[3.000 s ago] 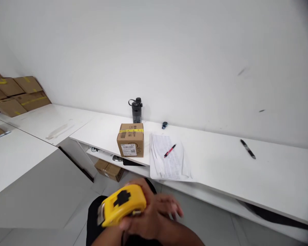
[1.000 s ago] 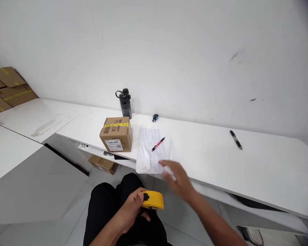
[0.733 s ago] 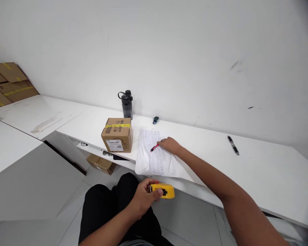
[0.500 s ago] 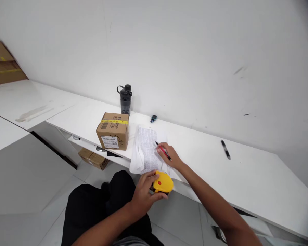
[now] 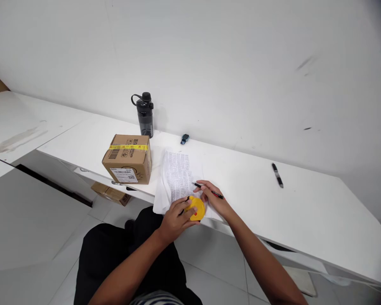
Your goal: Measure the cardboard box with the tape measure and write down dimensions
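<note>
My left hand [image 5: 177,217] is wrapped round a yellow tape measure [image 5: 197,209] with a red button, held at the table's front edge over the lower end of the papers. In my right hand [image 5: 215,198] is a black and red pen [image 5: 216,194], its tip pointing left above the sheets. The papers [image 5: 178,173] are covered in dense writing and lie in a slightly rumpled stack. My right fingers are close beside the tape measure; whether they touch it I cannot tell.
A taped cardboard box [image 5: 127,159] stands left of the papers, with a dark bottle [image 5: 145,114] behind it. A small dark blue object [image 5: 184,138] lies near the wall. Farther right is a black marker [image 5: 277,175]. Another box [image 5: 111,193] sits below the white table [image 5: 241,182].
My left hand has raised the tape measure toward the papers and my right hand. The pen has tilted flatter and shifted slightly right and down. The whole view has shifted a little.
</note>
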A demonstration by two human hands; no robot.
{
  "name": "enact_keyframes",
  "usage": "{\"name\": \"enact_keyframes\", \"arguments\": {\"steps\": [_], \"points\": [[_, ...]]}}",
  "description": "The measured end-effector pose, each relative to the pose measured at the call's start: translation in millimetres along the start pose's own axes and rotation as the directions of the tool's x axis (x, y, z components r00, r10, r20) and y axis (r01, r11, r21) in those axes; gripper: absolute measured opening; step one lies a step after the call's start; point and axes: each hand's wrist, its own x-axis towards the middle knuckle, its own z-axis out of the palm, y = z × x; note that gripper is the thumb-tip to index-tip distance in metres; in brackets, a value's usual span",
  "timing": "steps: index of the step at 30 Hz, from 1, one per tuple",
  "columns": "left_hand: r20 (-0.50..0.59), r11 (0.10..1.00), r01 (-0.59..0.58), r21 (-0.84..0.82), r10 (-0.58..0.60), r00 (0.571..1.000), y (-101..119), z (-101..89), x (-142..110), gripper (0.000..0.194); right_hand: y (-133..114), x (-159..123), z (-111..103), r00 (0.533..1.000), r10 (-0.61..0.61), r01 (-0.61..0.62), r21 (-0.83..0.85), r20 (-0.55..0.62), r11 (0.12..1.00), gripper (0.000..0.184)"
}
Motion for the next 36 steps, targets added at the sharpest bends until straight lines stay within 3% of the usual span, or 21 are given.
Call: {"name": "enact_keyframes", "arguments": {"steps": [4, 7, 10, 17, 21, 25, 29, 33, 36], "points": [[-0.015, 0.978, 0.191, -0.085, -0.193, 0.981, -1.3, 3.5, -8.6, 0.051, 3.1, 2.4, 3.3, 0.99, -0.034, 0.02, -0.103, -0.136, 0.995, 0.035], [-0.009, 0.949, 0.294, -0.111, -0.297, 0.955, -0.4, 5.5, -11.2, 0.053, 8.4, 1.2, 3.8, 0.992, -0.059, 0.038, -0.175, -0.113, 0.984, 0.034], [-0.009, 0.962, 0.255, -0.1, -0.257, 0.966, -0.9, 5.3, -11.3, 0.055, 11.3, 2.2, 2.6, 0.998, -0.038, 0.028, -0.195, -0.051, 0.98, 0.036], [0.09, 0.987, 0.12, -0.107, -0.11, 0.99, 12.9, -6.0, -17.0, 0.056, 7.7, 4.0, 3.6, 0.996, -0.053, 0.034, -0.272, -0.065, 0.962, 0.043], [0.106, 0.963, 0.213, -0.164, -0.198, 0.975, 28.3, -17.1, -34.8, 0.063, 6.0, 3.5, 4.2, 0.998, -0.035, 0.021, -0.285, -0.044, 0.958, 0.04], [0.188, 0.927, 0.35, -0.137, -0.323, 0.928, 30.9, -35.0, -66.3, 0.06, 6.8, 2.9, 3.9, 1.0, -0.022, 0.02, -0.286, -0.006, 0.958, 0.045], [0.256, 0.875, 0.485, 0.007, -0.47, 0.845, 13.5, -57.5, -98.0, 0.045, 4.9, 2.5, 4.5, 0.999, -0.005, -0.004, -0.231, -0.041, 0.973, 0.047], [0.137, 0.741, 0.664, 0.101, -0.671, 0.728, -8.8, -75.6, -110.1, 0.033, 3.7, 2.4, 5.9, 0.998, 0.005, -0.017, -0.222, -0.056, 0.975, 0.047], [0.054, 0.708, 0.699, 0.101, -0.705, 0.707, -12.7, -88.8, -104.1, 0.032, 4.9, 2.4, 6.3, 0.994, -0.007, -0.016, -0.221, -0.105, 0.975, 0.048]]}}
